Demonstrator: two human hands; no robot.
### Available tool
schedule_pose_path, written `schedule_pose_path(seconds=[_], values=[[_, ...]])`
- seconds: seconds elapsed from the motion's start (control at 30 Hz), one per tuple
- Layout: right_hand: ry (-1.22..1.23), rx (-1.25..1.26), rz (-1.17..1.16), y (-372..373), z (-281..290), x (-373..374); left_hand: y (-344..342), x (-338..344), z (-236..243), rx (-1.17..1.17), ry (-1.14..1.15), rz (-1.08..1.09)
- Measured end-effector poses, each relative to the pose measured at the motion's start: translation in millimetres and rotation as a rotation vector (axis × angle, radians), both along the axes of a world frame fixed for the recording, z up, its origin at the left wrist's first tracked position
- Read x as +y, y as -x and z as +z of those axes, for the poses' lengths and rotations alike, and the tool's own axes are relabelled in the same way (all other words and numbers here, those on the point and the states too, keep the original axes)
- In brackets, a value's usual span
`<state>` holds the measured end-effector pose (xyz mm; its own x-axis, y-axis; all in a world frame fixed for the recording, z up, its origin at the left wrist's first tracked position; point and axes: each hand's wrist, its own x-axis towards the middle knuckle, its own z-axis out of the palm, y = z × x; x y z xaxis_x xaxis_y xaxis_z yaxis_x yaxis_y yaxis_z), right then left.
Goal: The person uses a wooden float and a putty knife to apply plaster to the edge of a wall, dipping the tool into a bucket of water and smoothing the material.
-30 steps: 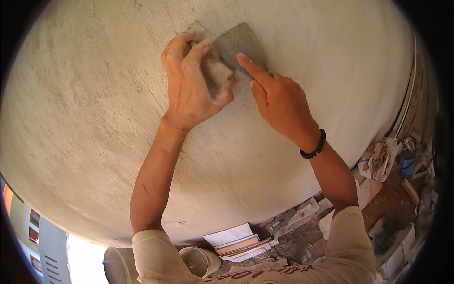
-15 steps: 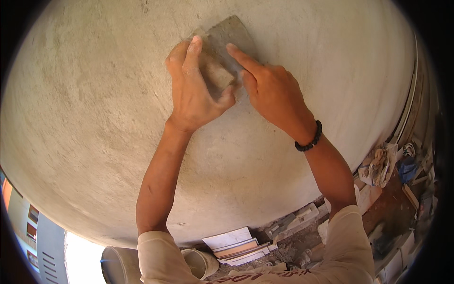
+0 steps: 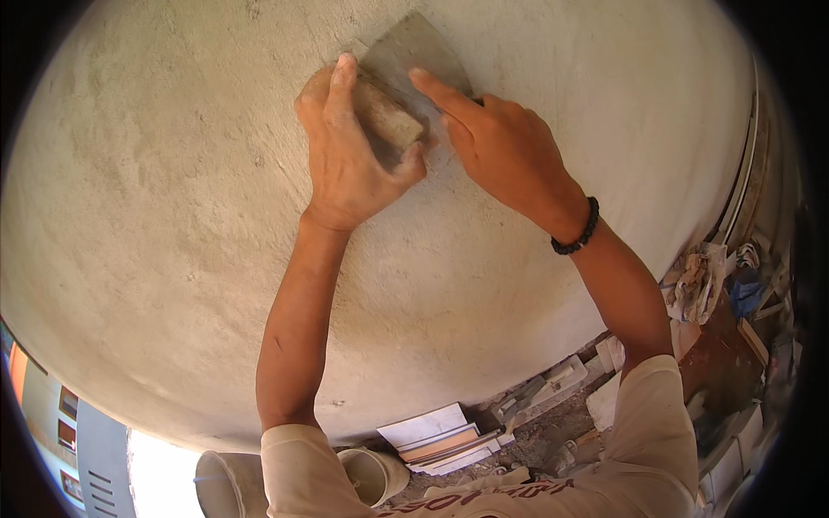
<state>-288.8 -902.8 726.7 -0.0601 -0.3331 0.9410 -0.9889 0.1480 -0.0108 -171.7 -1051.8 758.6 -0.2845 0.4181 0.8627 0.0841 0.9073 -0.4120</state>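
Note:
A rough, pale plastered wall (image 3: 199,216) fills most of the view, bulging in the fisheye picture. At its upper middle my left hand (image 3: 345,164) grips a dusty tan block (image 3: 389,116), fingers over its far side and thumb at its near end. Right beside the block is the flat grey blade of a trowel (image 3: 419,52), slanting up and away. My right hand (image 3: 514,160) is closed on the trowel, its handle hidden in the palm, with the index finger stretched along the blade. Blade and block overlap in view; whether they touch, I cannot tell.
Below the wall stand two buckets (image 3: 229,483) and a stack of flat tile-like pieces (image 3: 440,440). Rubble and offcuts line the wall's foot. At right lie a crumpled plastic bag (image 3: 699,281), a blue scrap (image 3: 744,295) and boards. A building with windows shows at lower left.
Both hands have shifted slightly up the wall, carrying the block and trowel. The trowel blade now shows more beyond the block, and the right forearm has swung a little outward.

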Motion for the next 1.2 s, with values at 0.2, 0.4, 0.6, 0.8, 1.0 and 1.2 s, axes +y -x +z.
schedule_pose_path(seconds=[0.2,0.4,0.6,0.8,1.0,1.2], values=[[-0.111,-0.137,-0.063,22,-92,33,4,1,0,0.015,0.017,0.014],[-0.043,-0.094,-0.042,11,-51,19,3,4,0,-0.007,-0.029,0.01],[0.034,-0.013,0.079,4,8,-4,3,4,1,-0.029,-0.046,-0.025],[-0.118,-0.136,-0.038,0,-45,19,1,0,-2,-0.004,0.013,0.03],[-0.225,-0.304,-0.072,6,-128,52,3,5,2,-0.034,-0.025,0.009],[0.014,-0.452,0.199,-13,-156,66,3,7,1,0.002,0.078,0.013]])
